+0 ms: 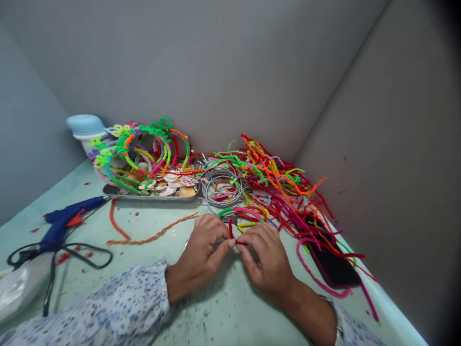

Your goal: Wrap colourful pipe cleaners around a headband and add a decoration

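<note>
Between my fingertips is a short red pipe cleaner (231, 228), bent, with one end sticking up and another pointing right. My left hand (206, 247) pinches it between thumb and index finger. From the other side my right hand (265, 254) closes thumb and finger on its right end. Just beyond my hands lie pliers with yellow handles (247, 224) and a green and pink pipe-cleaner piece (243, 210). A coil of grey wire (222, 185) rests behind these, and an orange pipe cleaner (153, 237) lies left of my left hand.
A metal tray (154, 198) holds shells and colourful pipe-cleaner rings (144, 139). Left are a blue glue gun (59, 223) with its cord, a blue-lidded container (86, 126) and a plastic bag (21, 286). A pipe-cleaner heap (277, 180) partly covers a phone (334, 259) at right; walls enclose the table.
</note>
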Action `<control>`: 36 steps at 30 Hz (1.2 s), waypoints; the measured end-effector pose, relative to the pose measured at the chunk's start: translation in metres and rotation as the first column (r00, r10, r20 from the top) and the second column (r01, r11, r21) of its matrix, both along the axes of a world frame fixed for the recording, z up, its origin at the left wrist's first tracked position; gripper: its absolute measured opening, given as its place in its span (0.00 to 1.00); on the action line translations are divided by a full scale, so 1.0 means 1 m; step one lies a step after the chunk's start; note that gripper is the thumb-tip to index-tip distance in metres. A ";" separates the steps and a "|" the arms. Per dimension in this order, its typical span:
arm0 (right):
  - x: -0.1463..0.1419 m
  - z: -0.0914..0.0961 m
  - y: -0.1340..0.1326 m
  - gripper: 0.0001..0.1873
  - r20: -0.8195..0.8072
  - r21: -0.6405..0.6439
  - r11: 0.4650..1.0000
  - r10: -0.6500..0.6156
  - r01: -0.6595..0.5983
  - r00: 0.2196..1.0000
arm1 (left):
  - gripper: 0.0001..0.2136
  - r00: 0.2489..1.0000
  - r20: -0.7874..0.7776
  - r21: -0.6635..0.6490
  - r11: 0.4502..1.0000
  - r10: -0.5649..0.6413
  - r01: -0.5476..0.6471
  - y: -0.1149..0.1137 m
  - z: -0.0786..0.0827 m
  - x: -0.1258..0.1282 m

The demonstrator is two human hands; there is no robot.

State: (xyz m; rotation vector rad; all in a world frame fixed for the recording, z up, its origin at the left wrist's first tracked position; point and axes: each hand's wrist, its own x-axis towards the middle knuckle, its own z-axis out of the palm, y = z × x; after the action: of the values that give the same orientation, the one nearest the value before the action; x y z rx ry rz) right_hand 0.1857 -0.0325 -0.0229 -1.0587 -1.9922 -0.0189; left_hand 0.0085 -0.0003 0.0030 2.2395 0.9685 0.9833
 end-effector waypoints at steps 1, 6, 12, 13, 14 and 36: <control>0.000 0.000 0.000 0.06 0.004 0.002 1.000 0.002 -0.002 1.000 | 0.10 1.000 0.011 -0.027 1.000 0.001 0.000 0.000 0.000 0.000; -0.002 0.001 -0.002 0.07 0.016 0.019 1.000 0.017 -0.017 1.000 | 0.12 0.997 0.074 -0.154 0.988 0.011 0.000 0.002 -0.002 0.001; -0.002 0.002 -0.003 0.07 0.035 0.025 0.999 0.023 -0.024 0.999 | 0.12 0.992 0.114 -0.250 0.968 0.051 -0.021 0.002 -0.001 0.003; -0.001 0.002 -0.003 0.07 0.035 0.026 0.999 0.023 -0.024 0.999 | 0.12 0.992 0.115 -0.255 0.967 0.055 -0.024 0.001 -0.001 0.003; -0.001 0.002 -0.002 0.07 0.034 0.027 0.999 0.023 -0.024 0.999 | 0.12 0.992 0.112 -0.254 0.967 0.058 -0.028 0.001 -0.001 0.003; -0.001 0.003 -0.002 0.07 0.062 0.023 0.999 0.041 -0.042 0.997 | 0.07 0.996 0.027 -0.115 0.990 0.087 -0.083 0.000 -0.004 0.005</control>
State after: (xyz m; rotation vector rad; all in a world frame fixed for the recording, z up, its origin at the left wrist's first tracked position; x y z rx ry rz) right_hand 0.1847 -0.0349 -0.0199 -1.0121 -2.0641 -0.0537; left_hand 0.0133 0.0001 -0.0008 2.0980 1.0859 0.9730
